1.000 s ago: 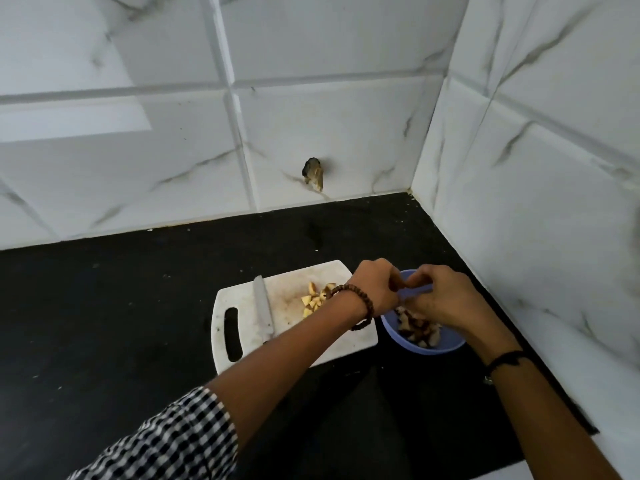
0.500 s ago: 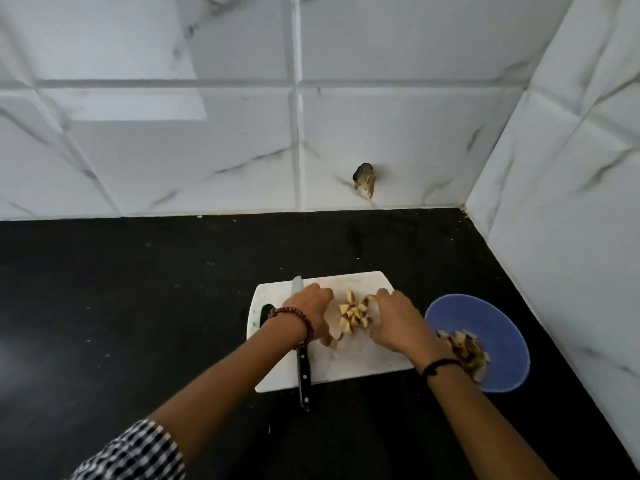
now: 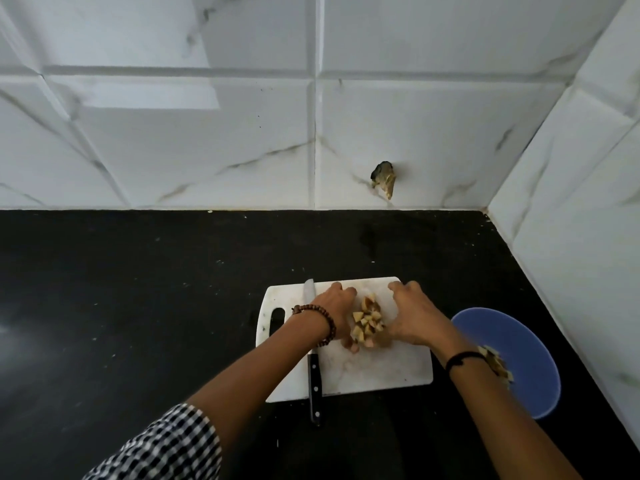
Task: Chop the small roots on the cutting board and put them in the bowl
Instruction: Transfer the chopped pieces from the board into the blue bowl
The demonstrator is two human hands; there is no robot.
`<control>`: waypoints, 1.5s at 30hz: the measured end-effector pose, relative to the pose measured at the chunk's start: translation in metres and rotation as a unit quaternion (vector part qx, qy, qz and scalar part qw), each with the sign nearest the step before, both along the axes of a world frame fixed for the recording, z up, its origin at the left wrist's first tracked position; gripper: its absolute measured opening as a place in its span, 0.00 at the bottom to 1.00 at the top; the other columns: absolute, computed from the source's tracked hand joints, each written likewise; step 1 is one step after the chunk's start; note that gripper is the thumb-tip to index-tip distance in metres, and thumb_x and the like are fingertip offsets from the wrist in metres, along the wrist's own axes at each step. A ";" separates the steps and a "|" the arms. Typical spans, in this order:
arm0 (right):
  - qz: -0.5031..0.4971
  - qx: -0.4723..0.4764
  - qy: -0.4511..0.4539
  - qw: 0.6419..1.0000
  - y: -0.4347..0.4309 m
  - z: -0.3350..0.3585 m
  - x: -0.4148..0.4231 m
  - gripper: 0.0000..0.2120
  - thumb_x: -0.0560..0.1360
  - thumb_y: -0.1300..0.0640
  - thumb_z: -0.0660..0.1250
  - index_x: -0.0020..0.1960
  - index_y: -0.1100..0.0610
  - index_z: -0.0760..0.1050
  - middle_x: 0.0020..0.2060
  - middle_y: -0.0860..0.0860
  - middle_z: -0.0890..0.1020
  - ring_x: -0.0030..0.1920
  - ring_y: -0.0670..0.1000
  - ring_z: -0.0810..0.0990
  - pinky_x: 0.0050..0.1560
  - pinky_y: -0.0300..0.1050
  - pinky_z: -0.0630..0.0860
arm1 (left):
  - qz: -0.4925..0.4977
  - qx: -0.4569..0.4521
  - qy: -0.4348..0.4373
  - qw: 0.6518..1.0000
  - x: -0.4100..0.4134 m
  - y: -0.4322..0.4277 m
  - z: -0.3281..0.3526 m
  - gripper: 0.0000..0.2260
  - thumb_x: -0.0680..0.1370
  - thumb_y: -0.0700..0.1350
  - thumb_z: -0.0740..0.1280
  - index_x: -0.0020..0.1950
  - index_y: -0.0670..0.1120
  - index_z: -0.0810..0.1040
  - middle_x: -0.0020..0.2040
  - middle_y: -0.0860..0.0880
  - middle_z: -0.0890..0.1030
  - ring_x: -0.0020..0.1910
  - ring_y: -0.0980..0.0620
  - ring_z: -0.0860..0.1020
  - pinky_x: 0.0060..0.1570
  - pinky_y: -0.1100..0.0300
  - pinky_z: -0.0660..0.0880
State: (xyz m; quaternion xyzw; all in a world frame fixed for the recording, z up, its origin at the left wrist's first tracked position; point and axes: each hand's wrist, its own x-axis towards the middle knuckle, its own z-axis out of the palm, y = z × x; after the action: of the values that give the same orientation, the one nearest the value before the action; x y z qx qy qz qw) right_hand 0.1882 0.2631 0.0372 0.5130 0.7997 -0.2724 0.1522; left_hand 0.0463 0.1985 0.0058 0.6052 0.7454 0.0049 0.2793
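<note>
Both hands have come back from the round blue plastic bowl (image 3: 519, 336) to the white plastic cutting board (image 3: 374, 372). The left hand (image 3: 334, 315) and right hand (image 3: 414, 318), fingers loosely extended, press against the pile of chopped yellow-brown root pieces (image 3: 367, 320), now squeezed narrower. A black-handled knife (image 3: 314, 382) lies along the board's left side.

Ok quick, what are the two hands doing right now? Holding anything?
Left hand: open, cupped against the chopped root pieces, not gripping them.
Right hand: open, cupped against the other side of the pile.

No readable text or labels
</note>
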 end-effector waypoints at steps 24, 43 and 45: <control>-0.074 -0.039 0.184 0.979 -0.017 -0.006 0.016 0.18 0.69 0.54 0.79 0.55 0.49 0.77 0.55 0.49 0.80 0.55 0.47 0.77 0.48 0.35 0.70 | 0.040 0.069 -0.117 0.990 0.012 0.002 0.026 0.15 0.69 0.40 0.75 0.55 0.44 0.83 0.50 0.47 0.83 0.48 0.52 0.79 0.51 0.61 0.77; -0.253 0.010 0.180 0.950 -0.025 0.043 0.141 0.18 0.69 0.57 0.78 0.57 0.51 0.78 0.54 0.51 0.82 0.58 0.53 0.79 0.63 0.54 0.75 | -0.081 0.012 -0.177 0.981 0.137 0.048 0.075 0.13 0.74 0.41 0.71 0.58 0.40 0.79 0.53 0.42 0.81 0.52 0.47 0.79 0.52 0.56 0.77; -0.262 -0.004 0.162 0.951 -0.028 0.038 0.146 0.17 0.71 0.58 0.76 0.59 0.52 0.78 0.56 0.52 0.82 0.60 0.54 0.79 0.65 0.55 0.74 | -0.095 0.012 -0.154 0.983 0.146 0.046 0.068 0.12 0.75 0.42 0.69 0.57 0.39 0.80 0.51 0.42 0.81 0.50 0.47 0.79 0.50 0.57 0.77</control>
State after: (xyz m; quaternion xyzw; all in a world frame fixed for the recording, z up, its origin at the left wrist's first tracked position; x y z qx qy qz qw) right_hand 0.3343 0.2355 0.0750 0.6531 0.6497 -0.3851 -0.0545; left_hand 0.1927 0.2446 0.0740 0.6688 0.6327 0.0803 0.3822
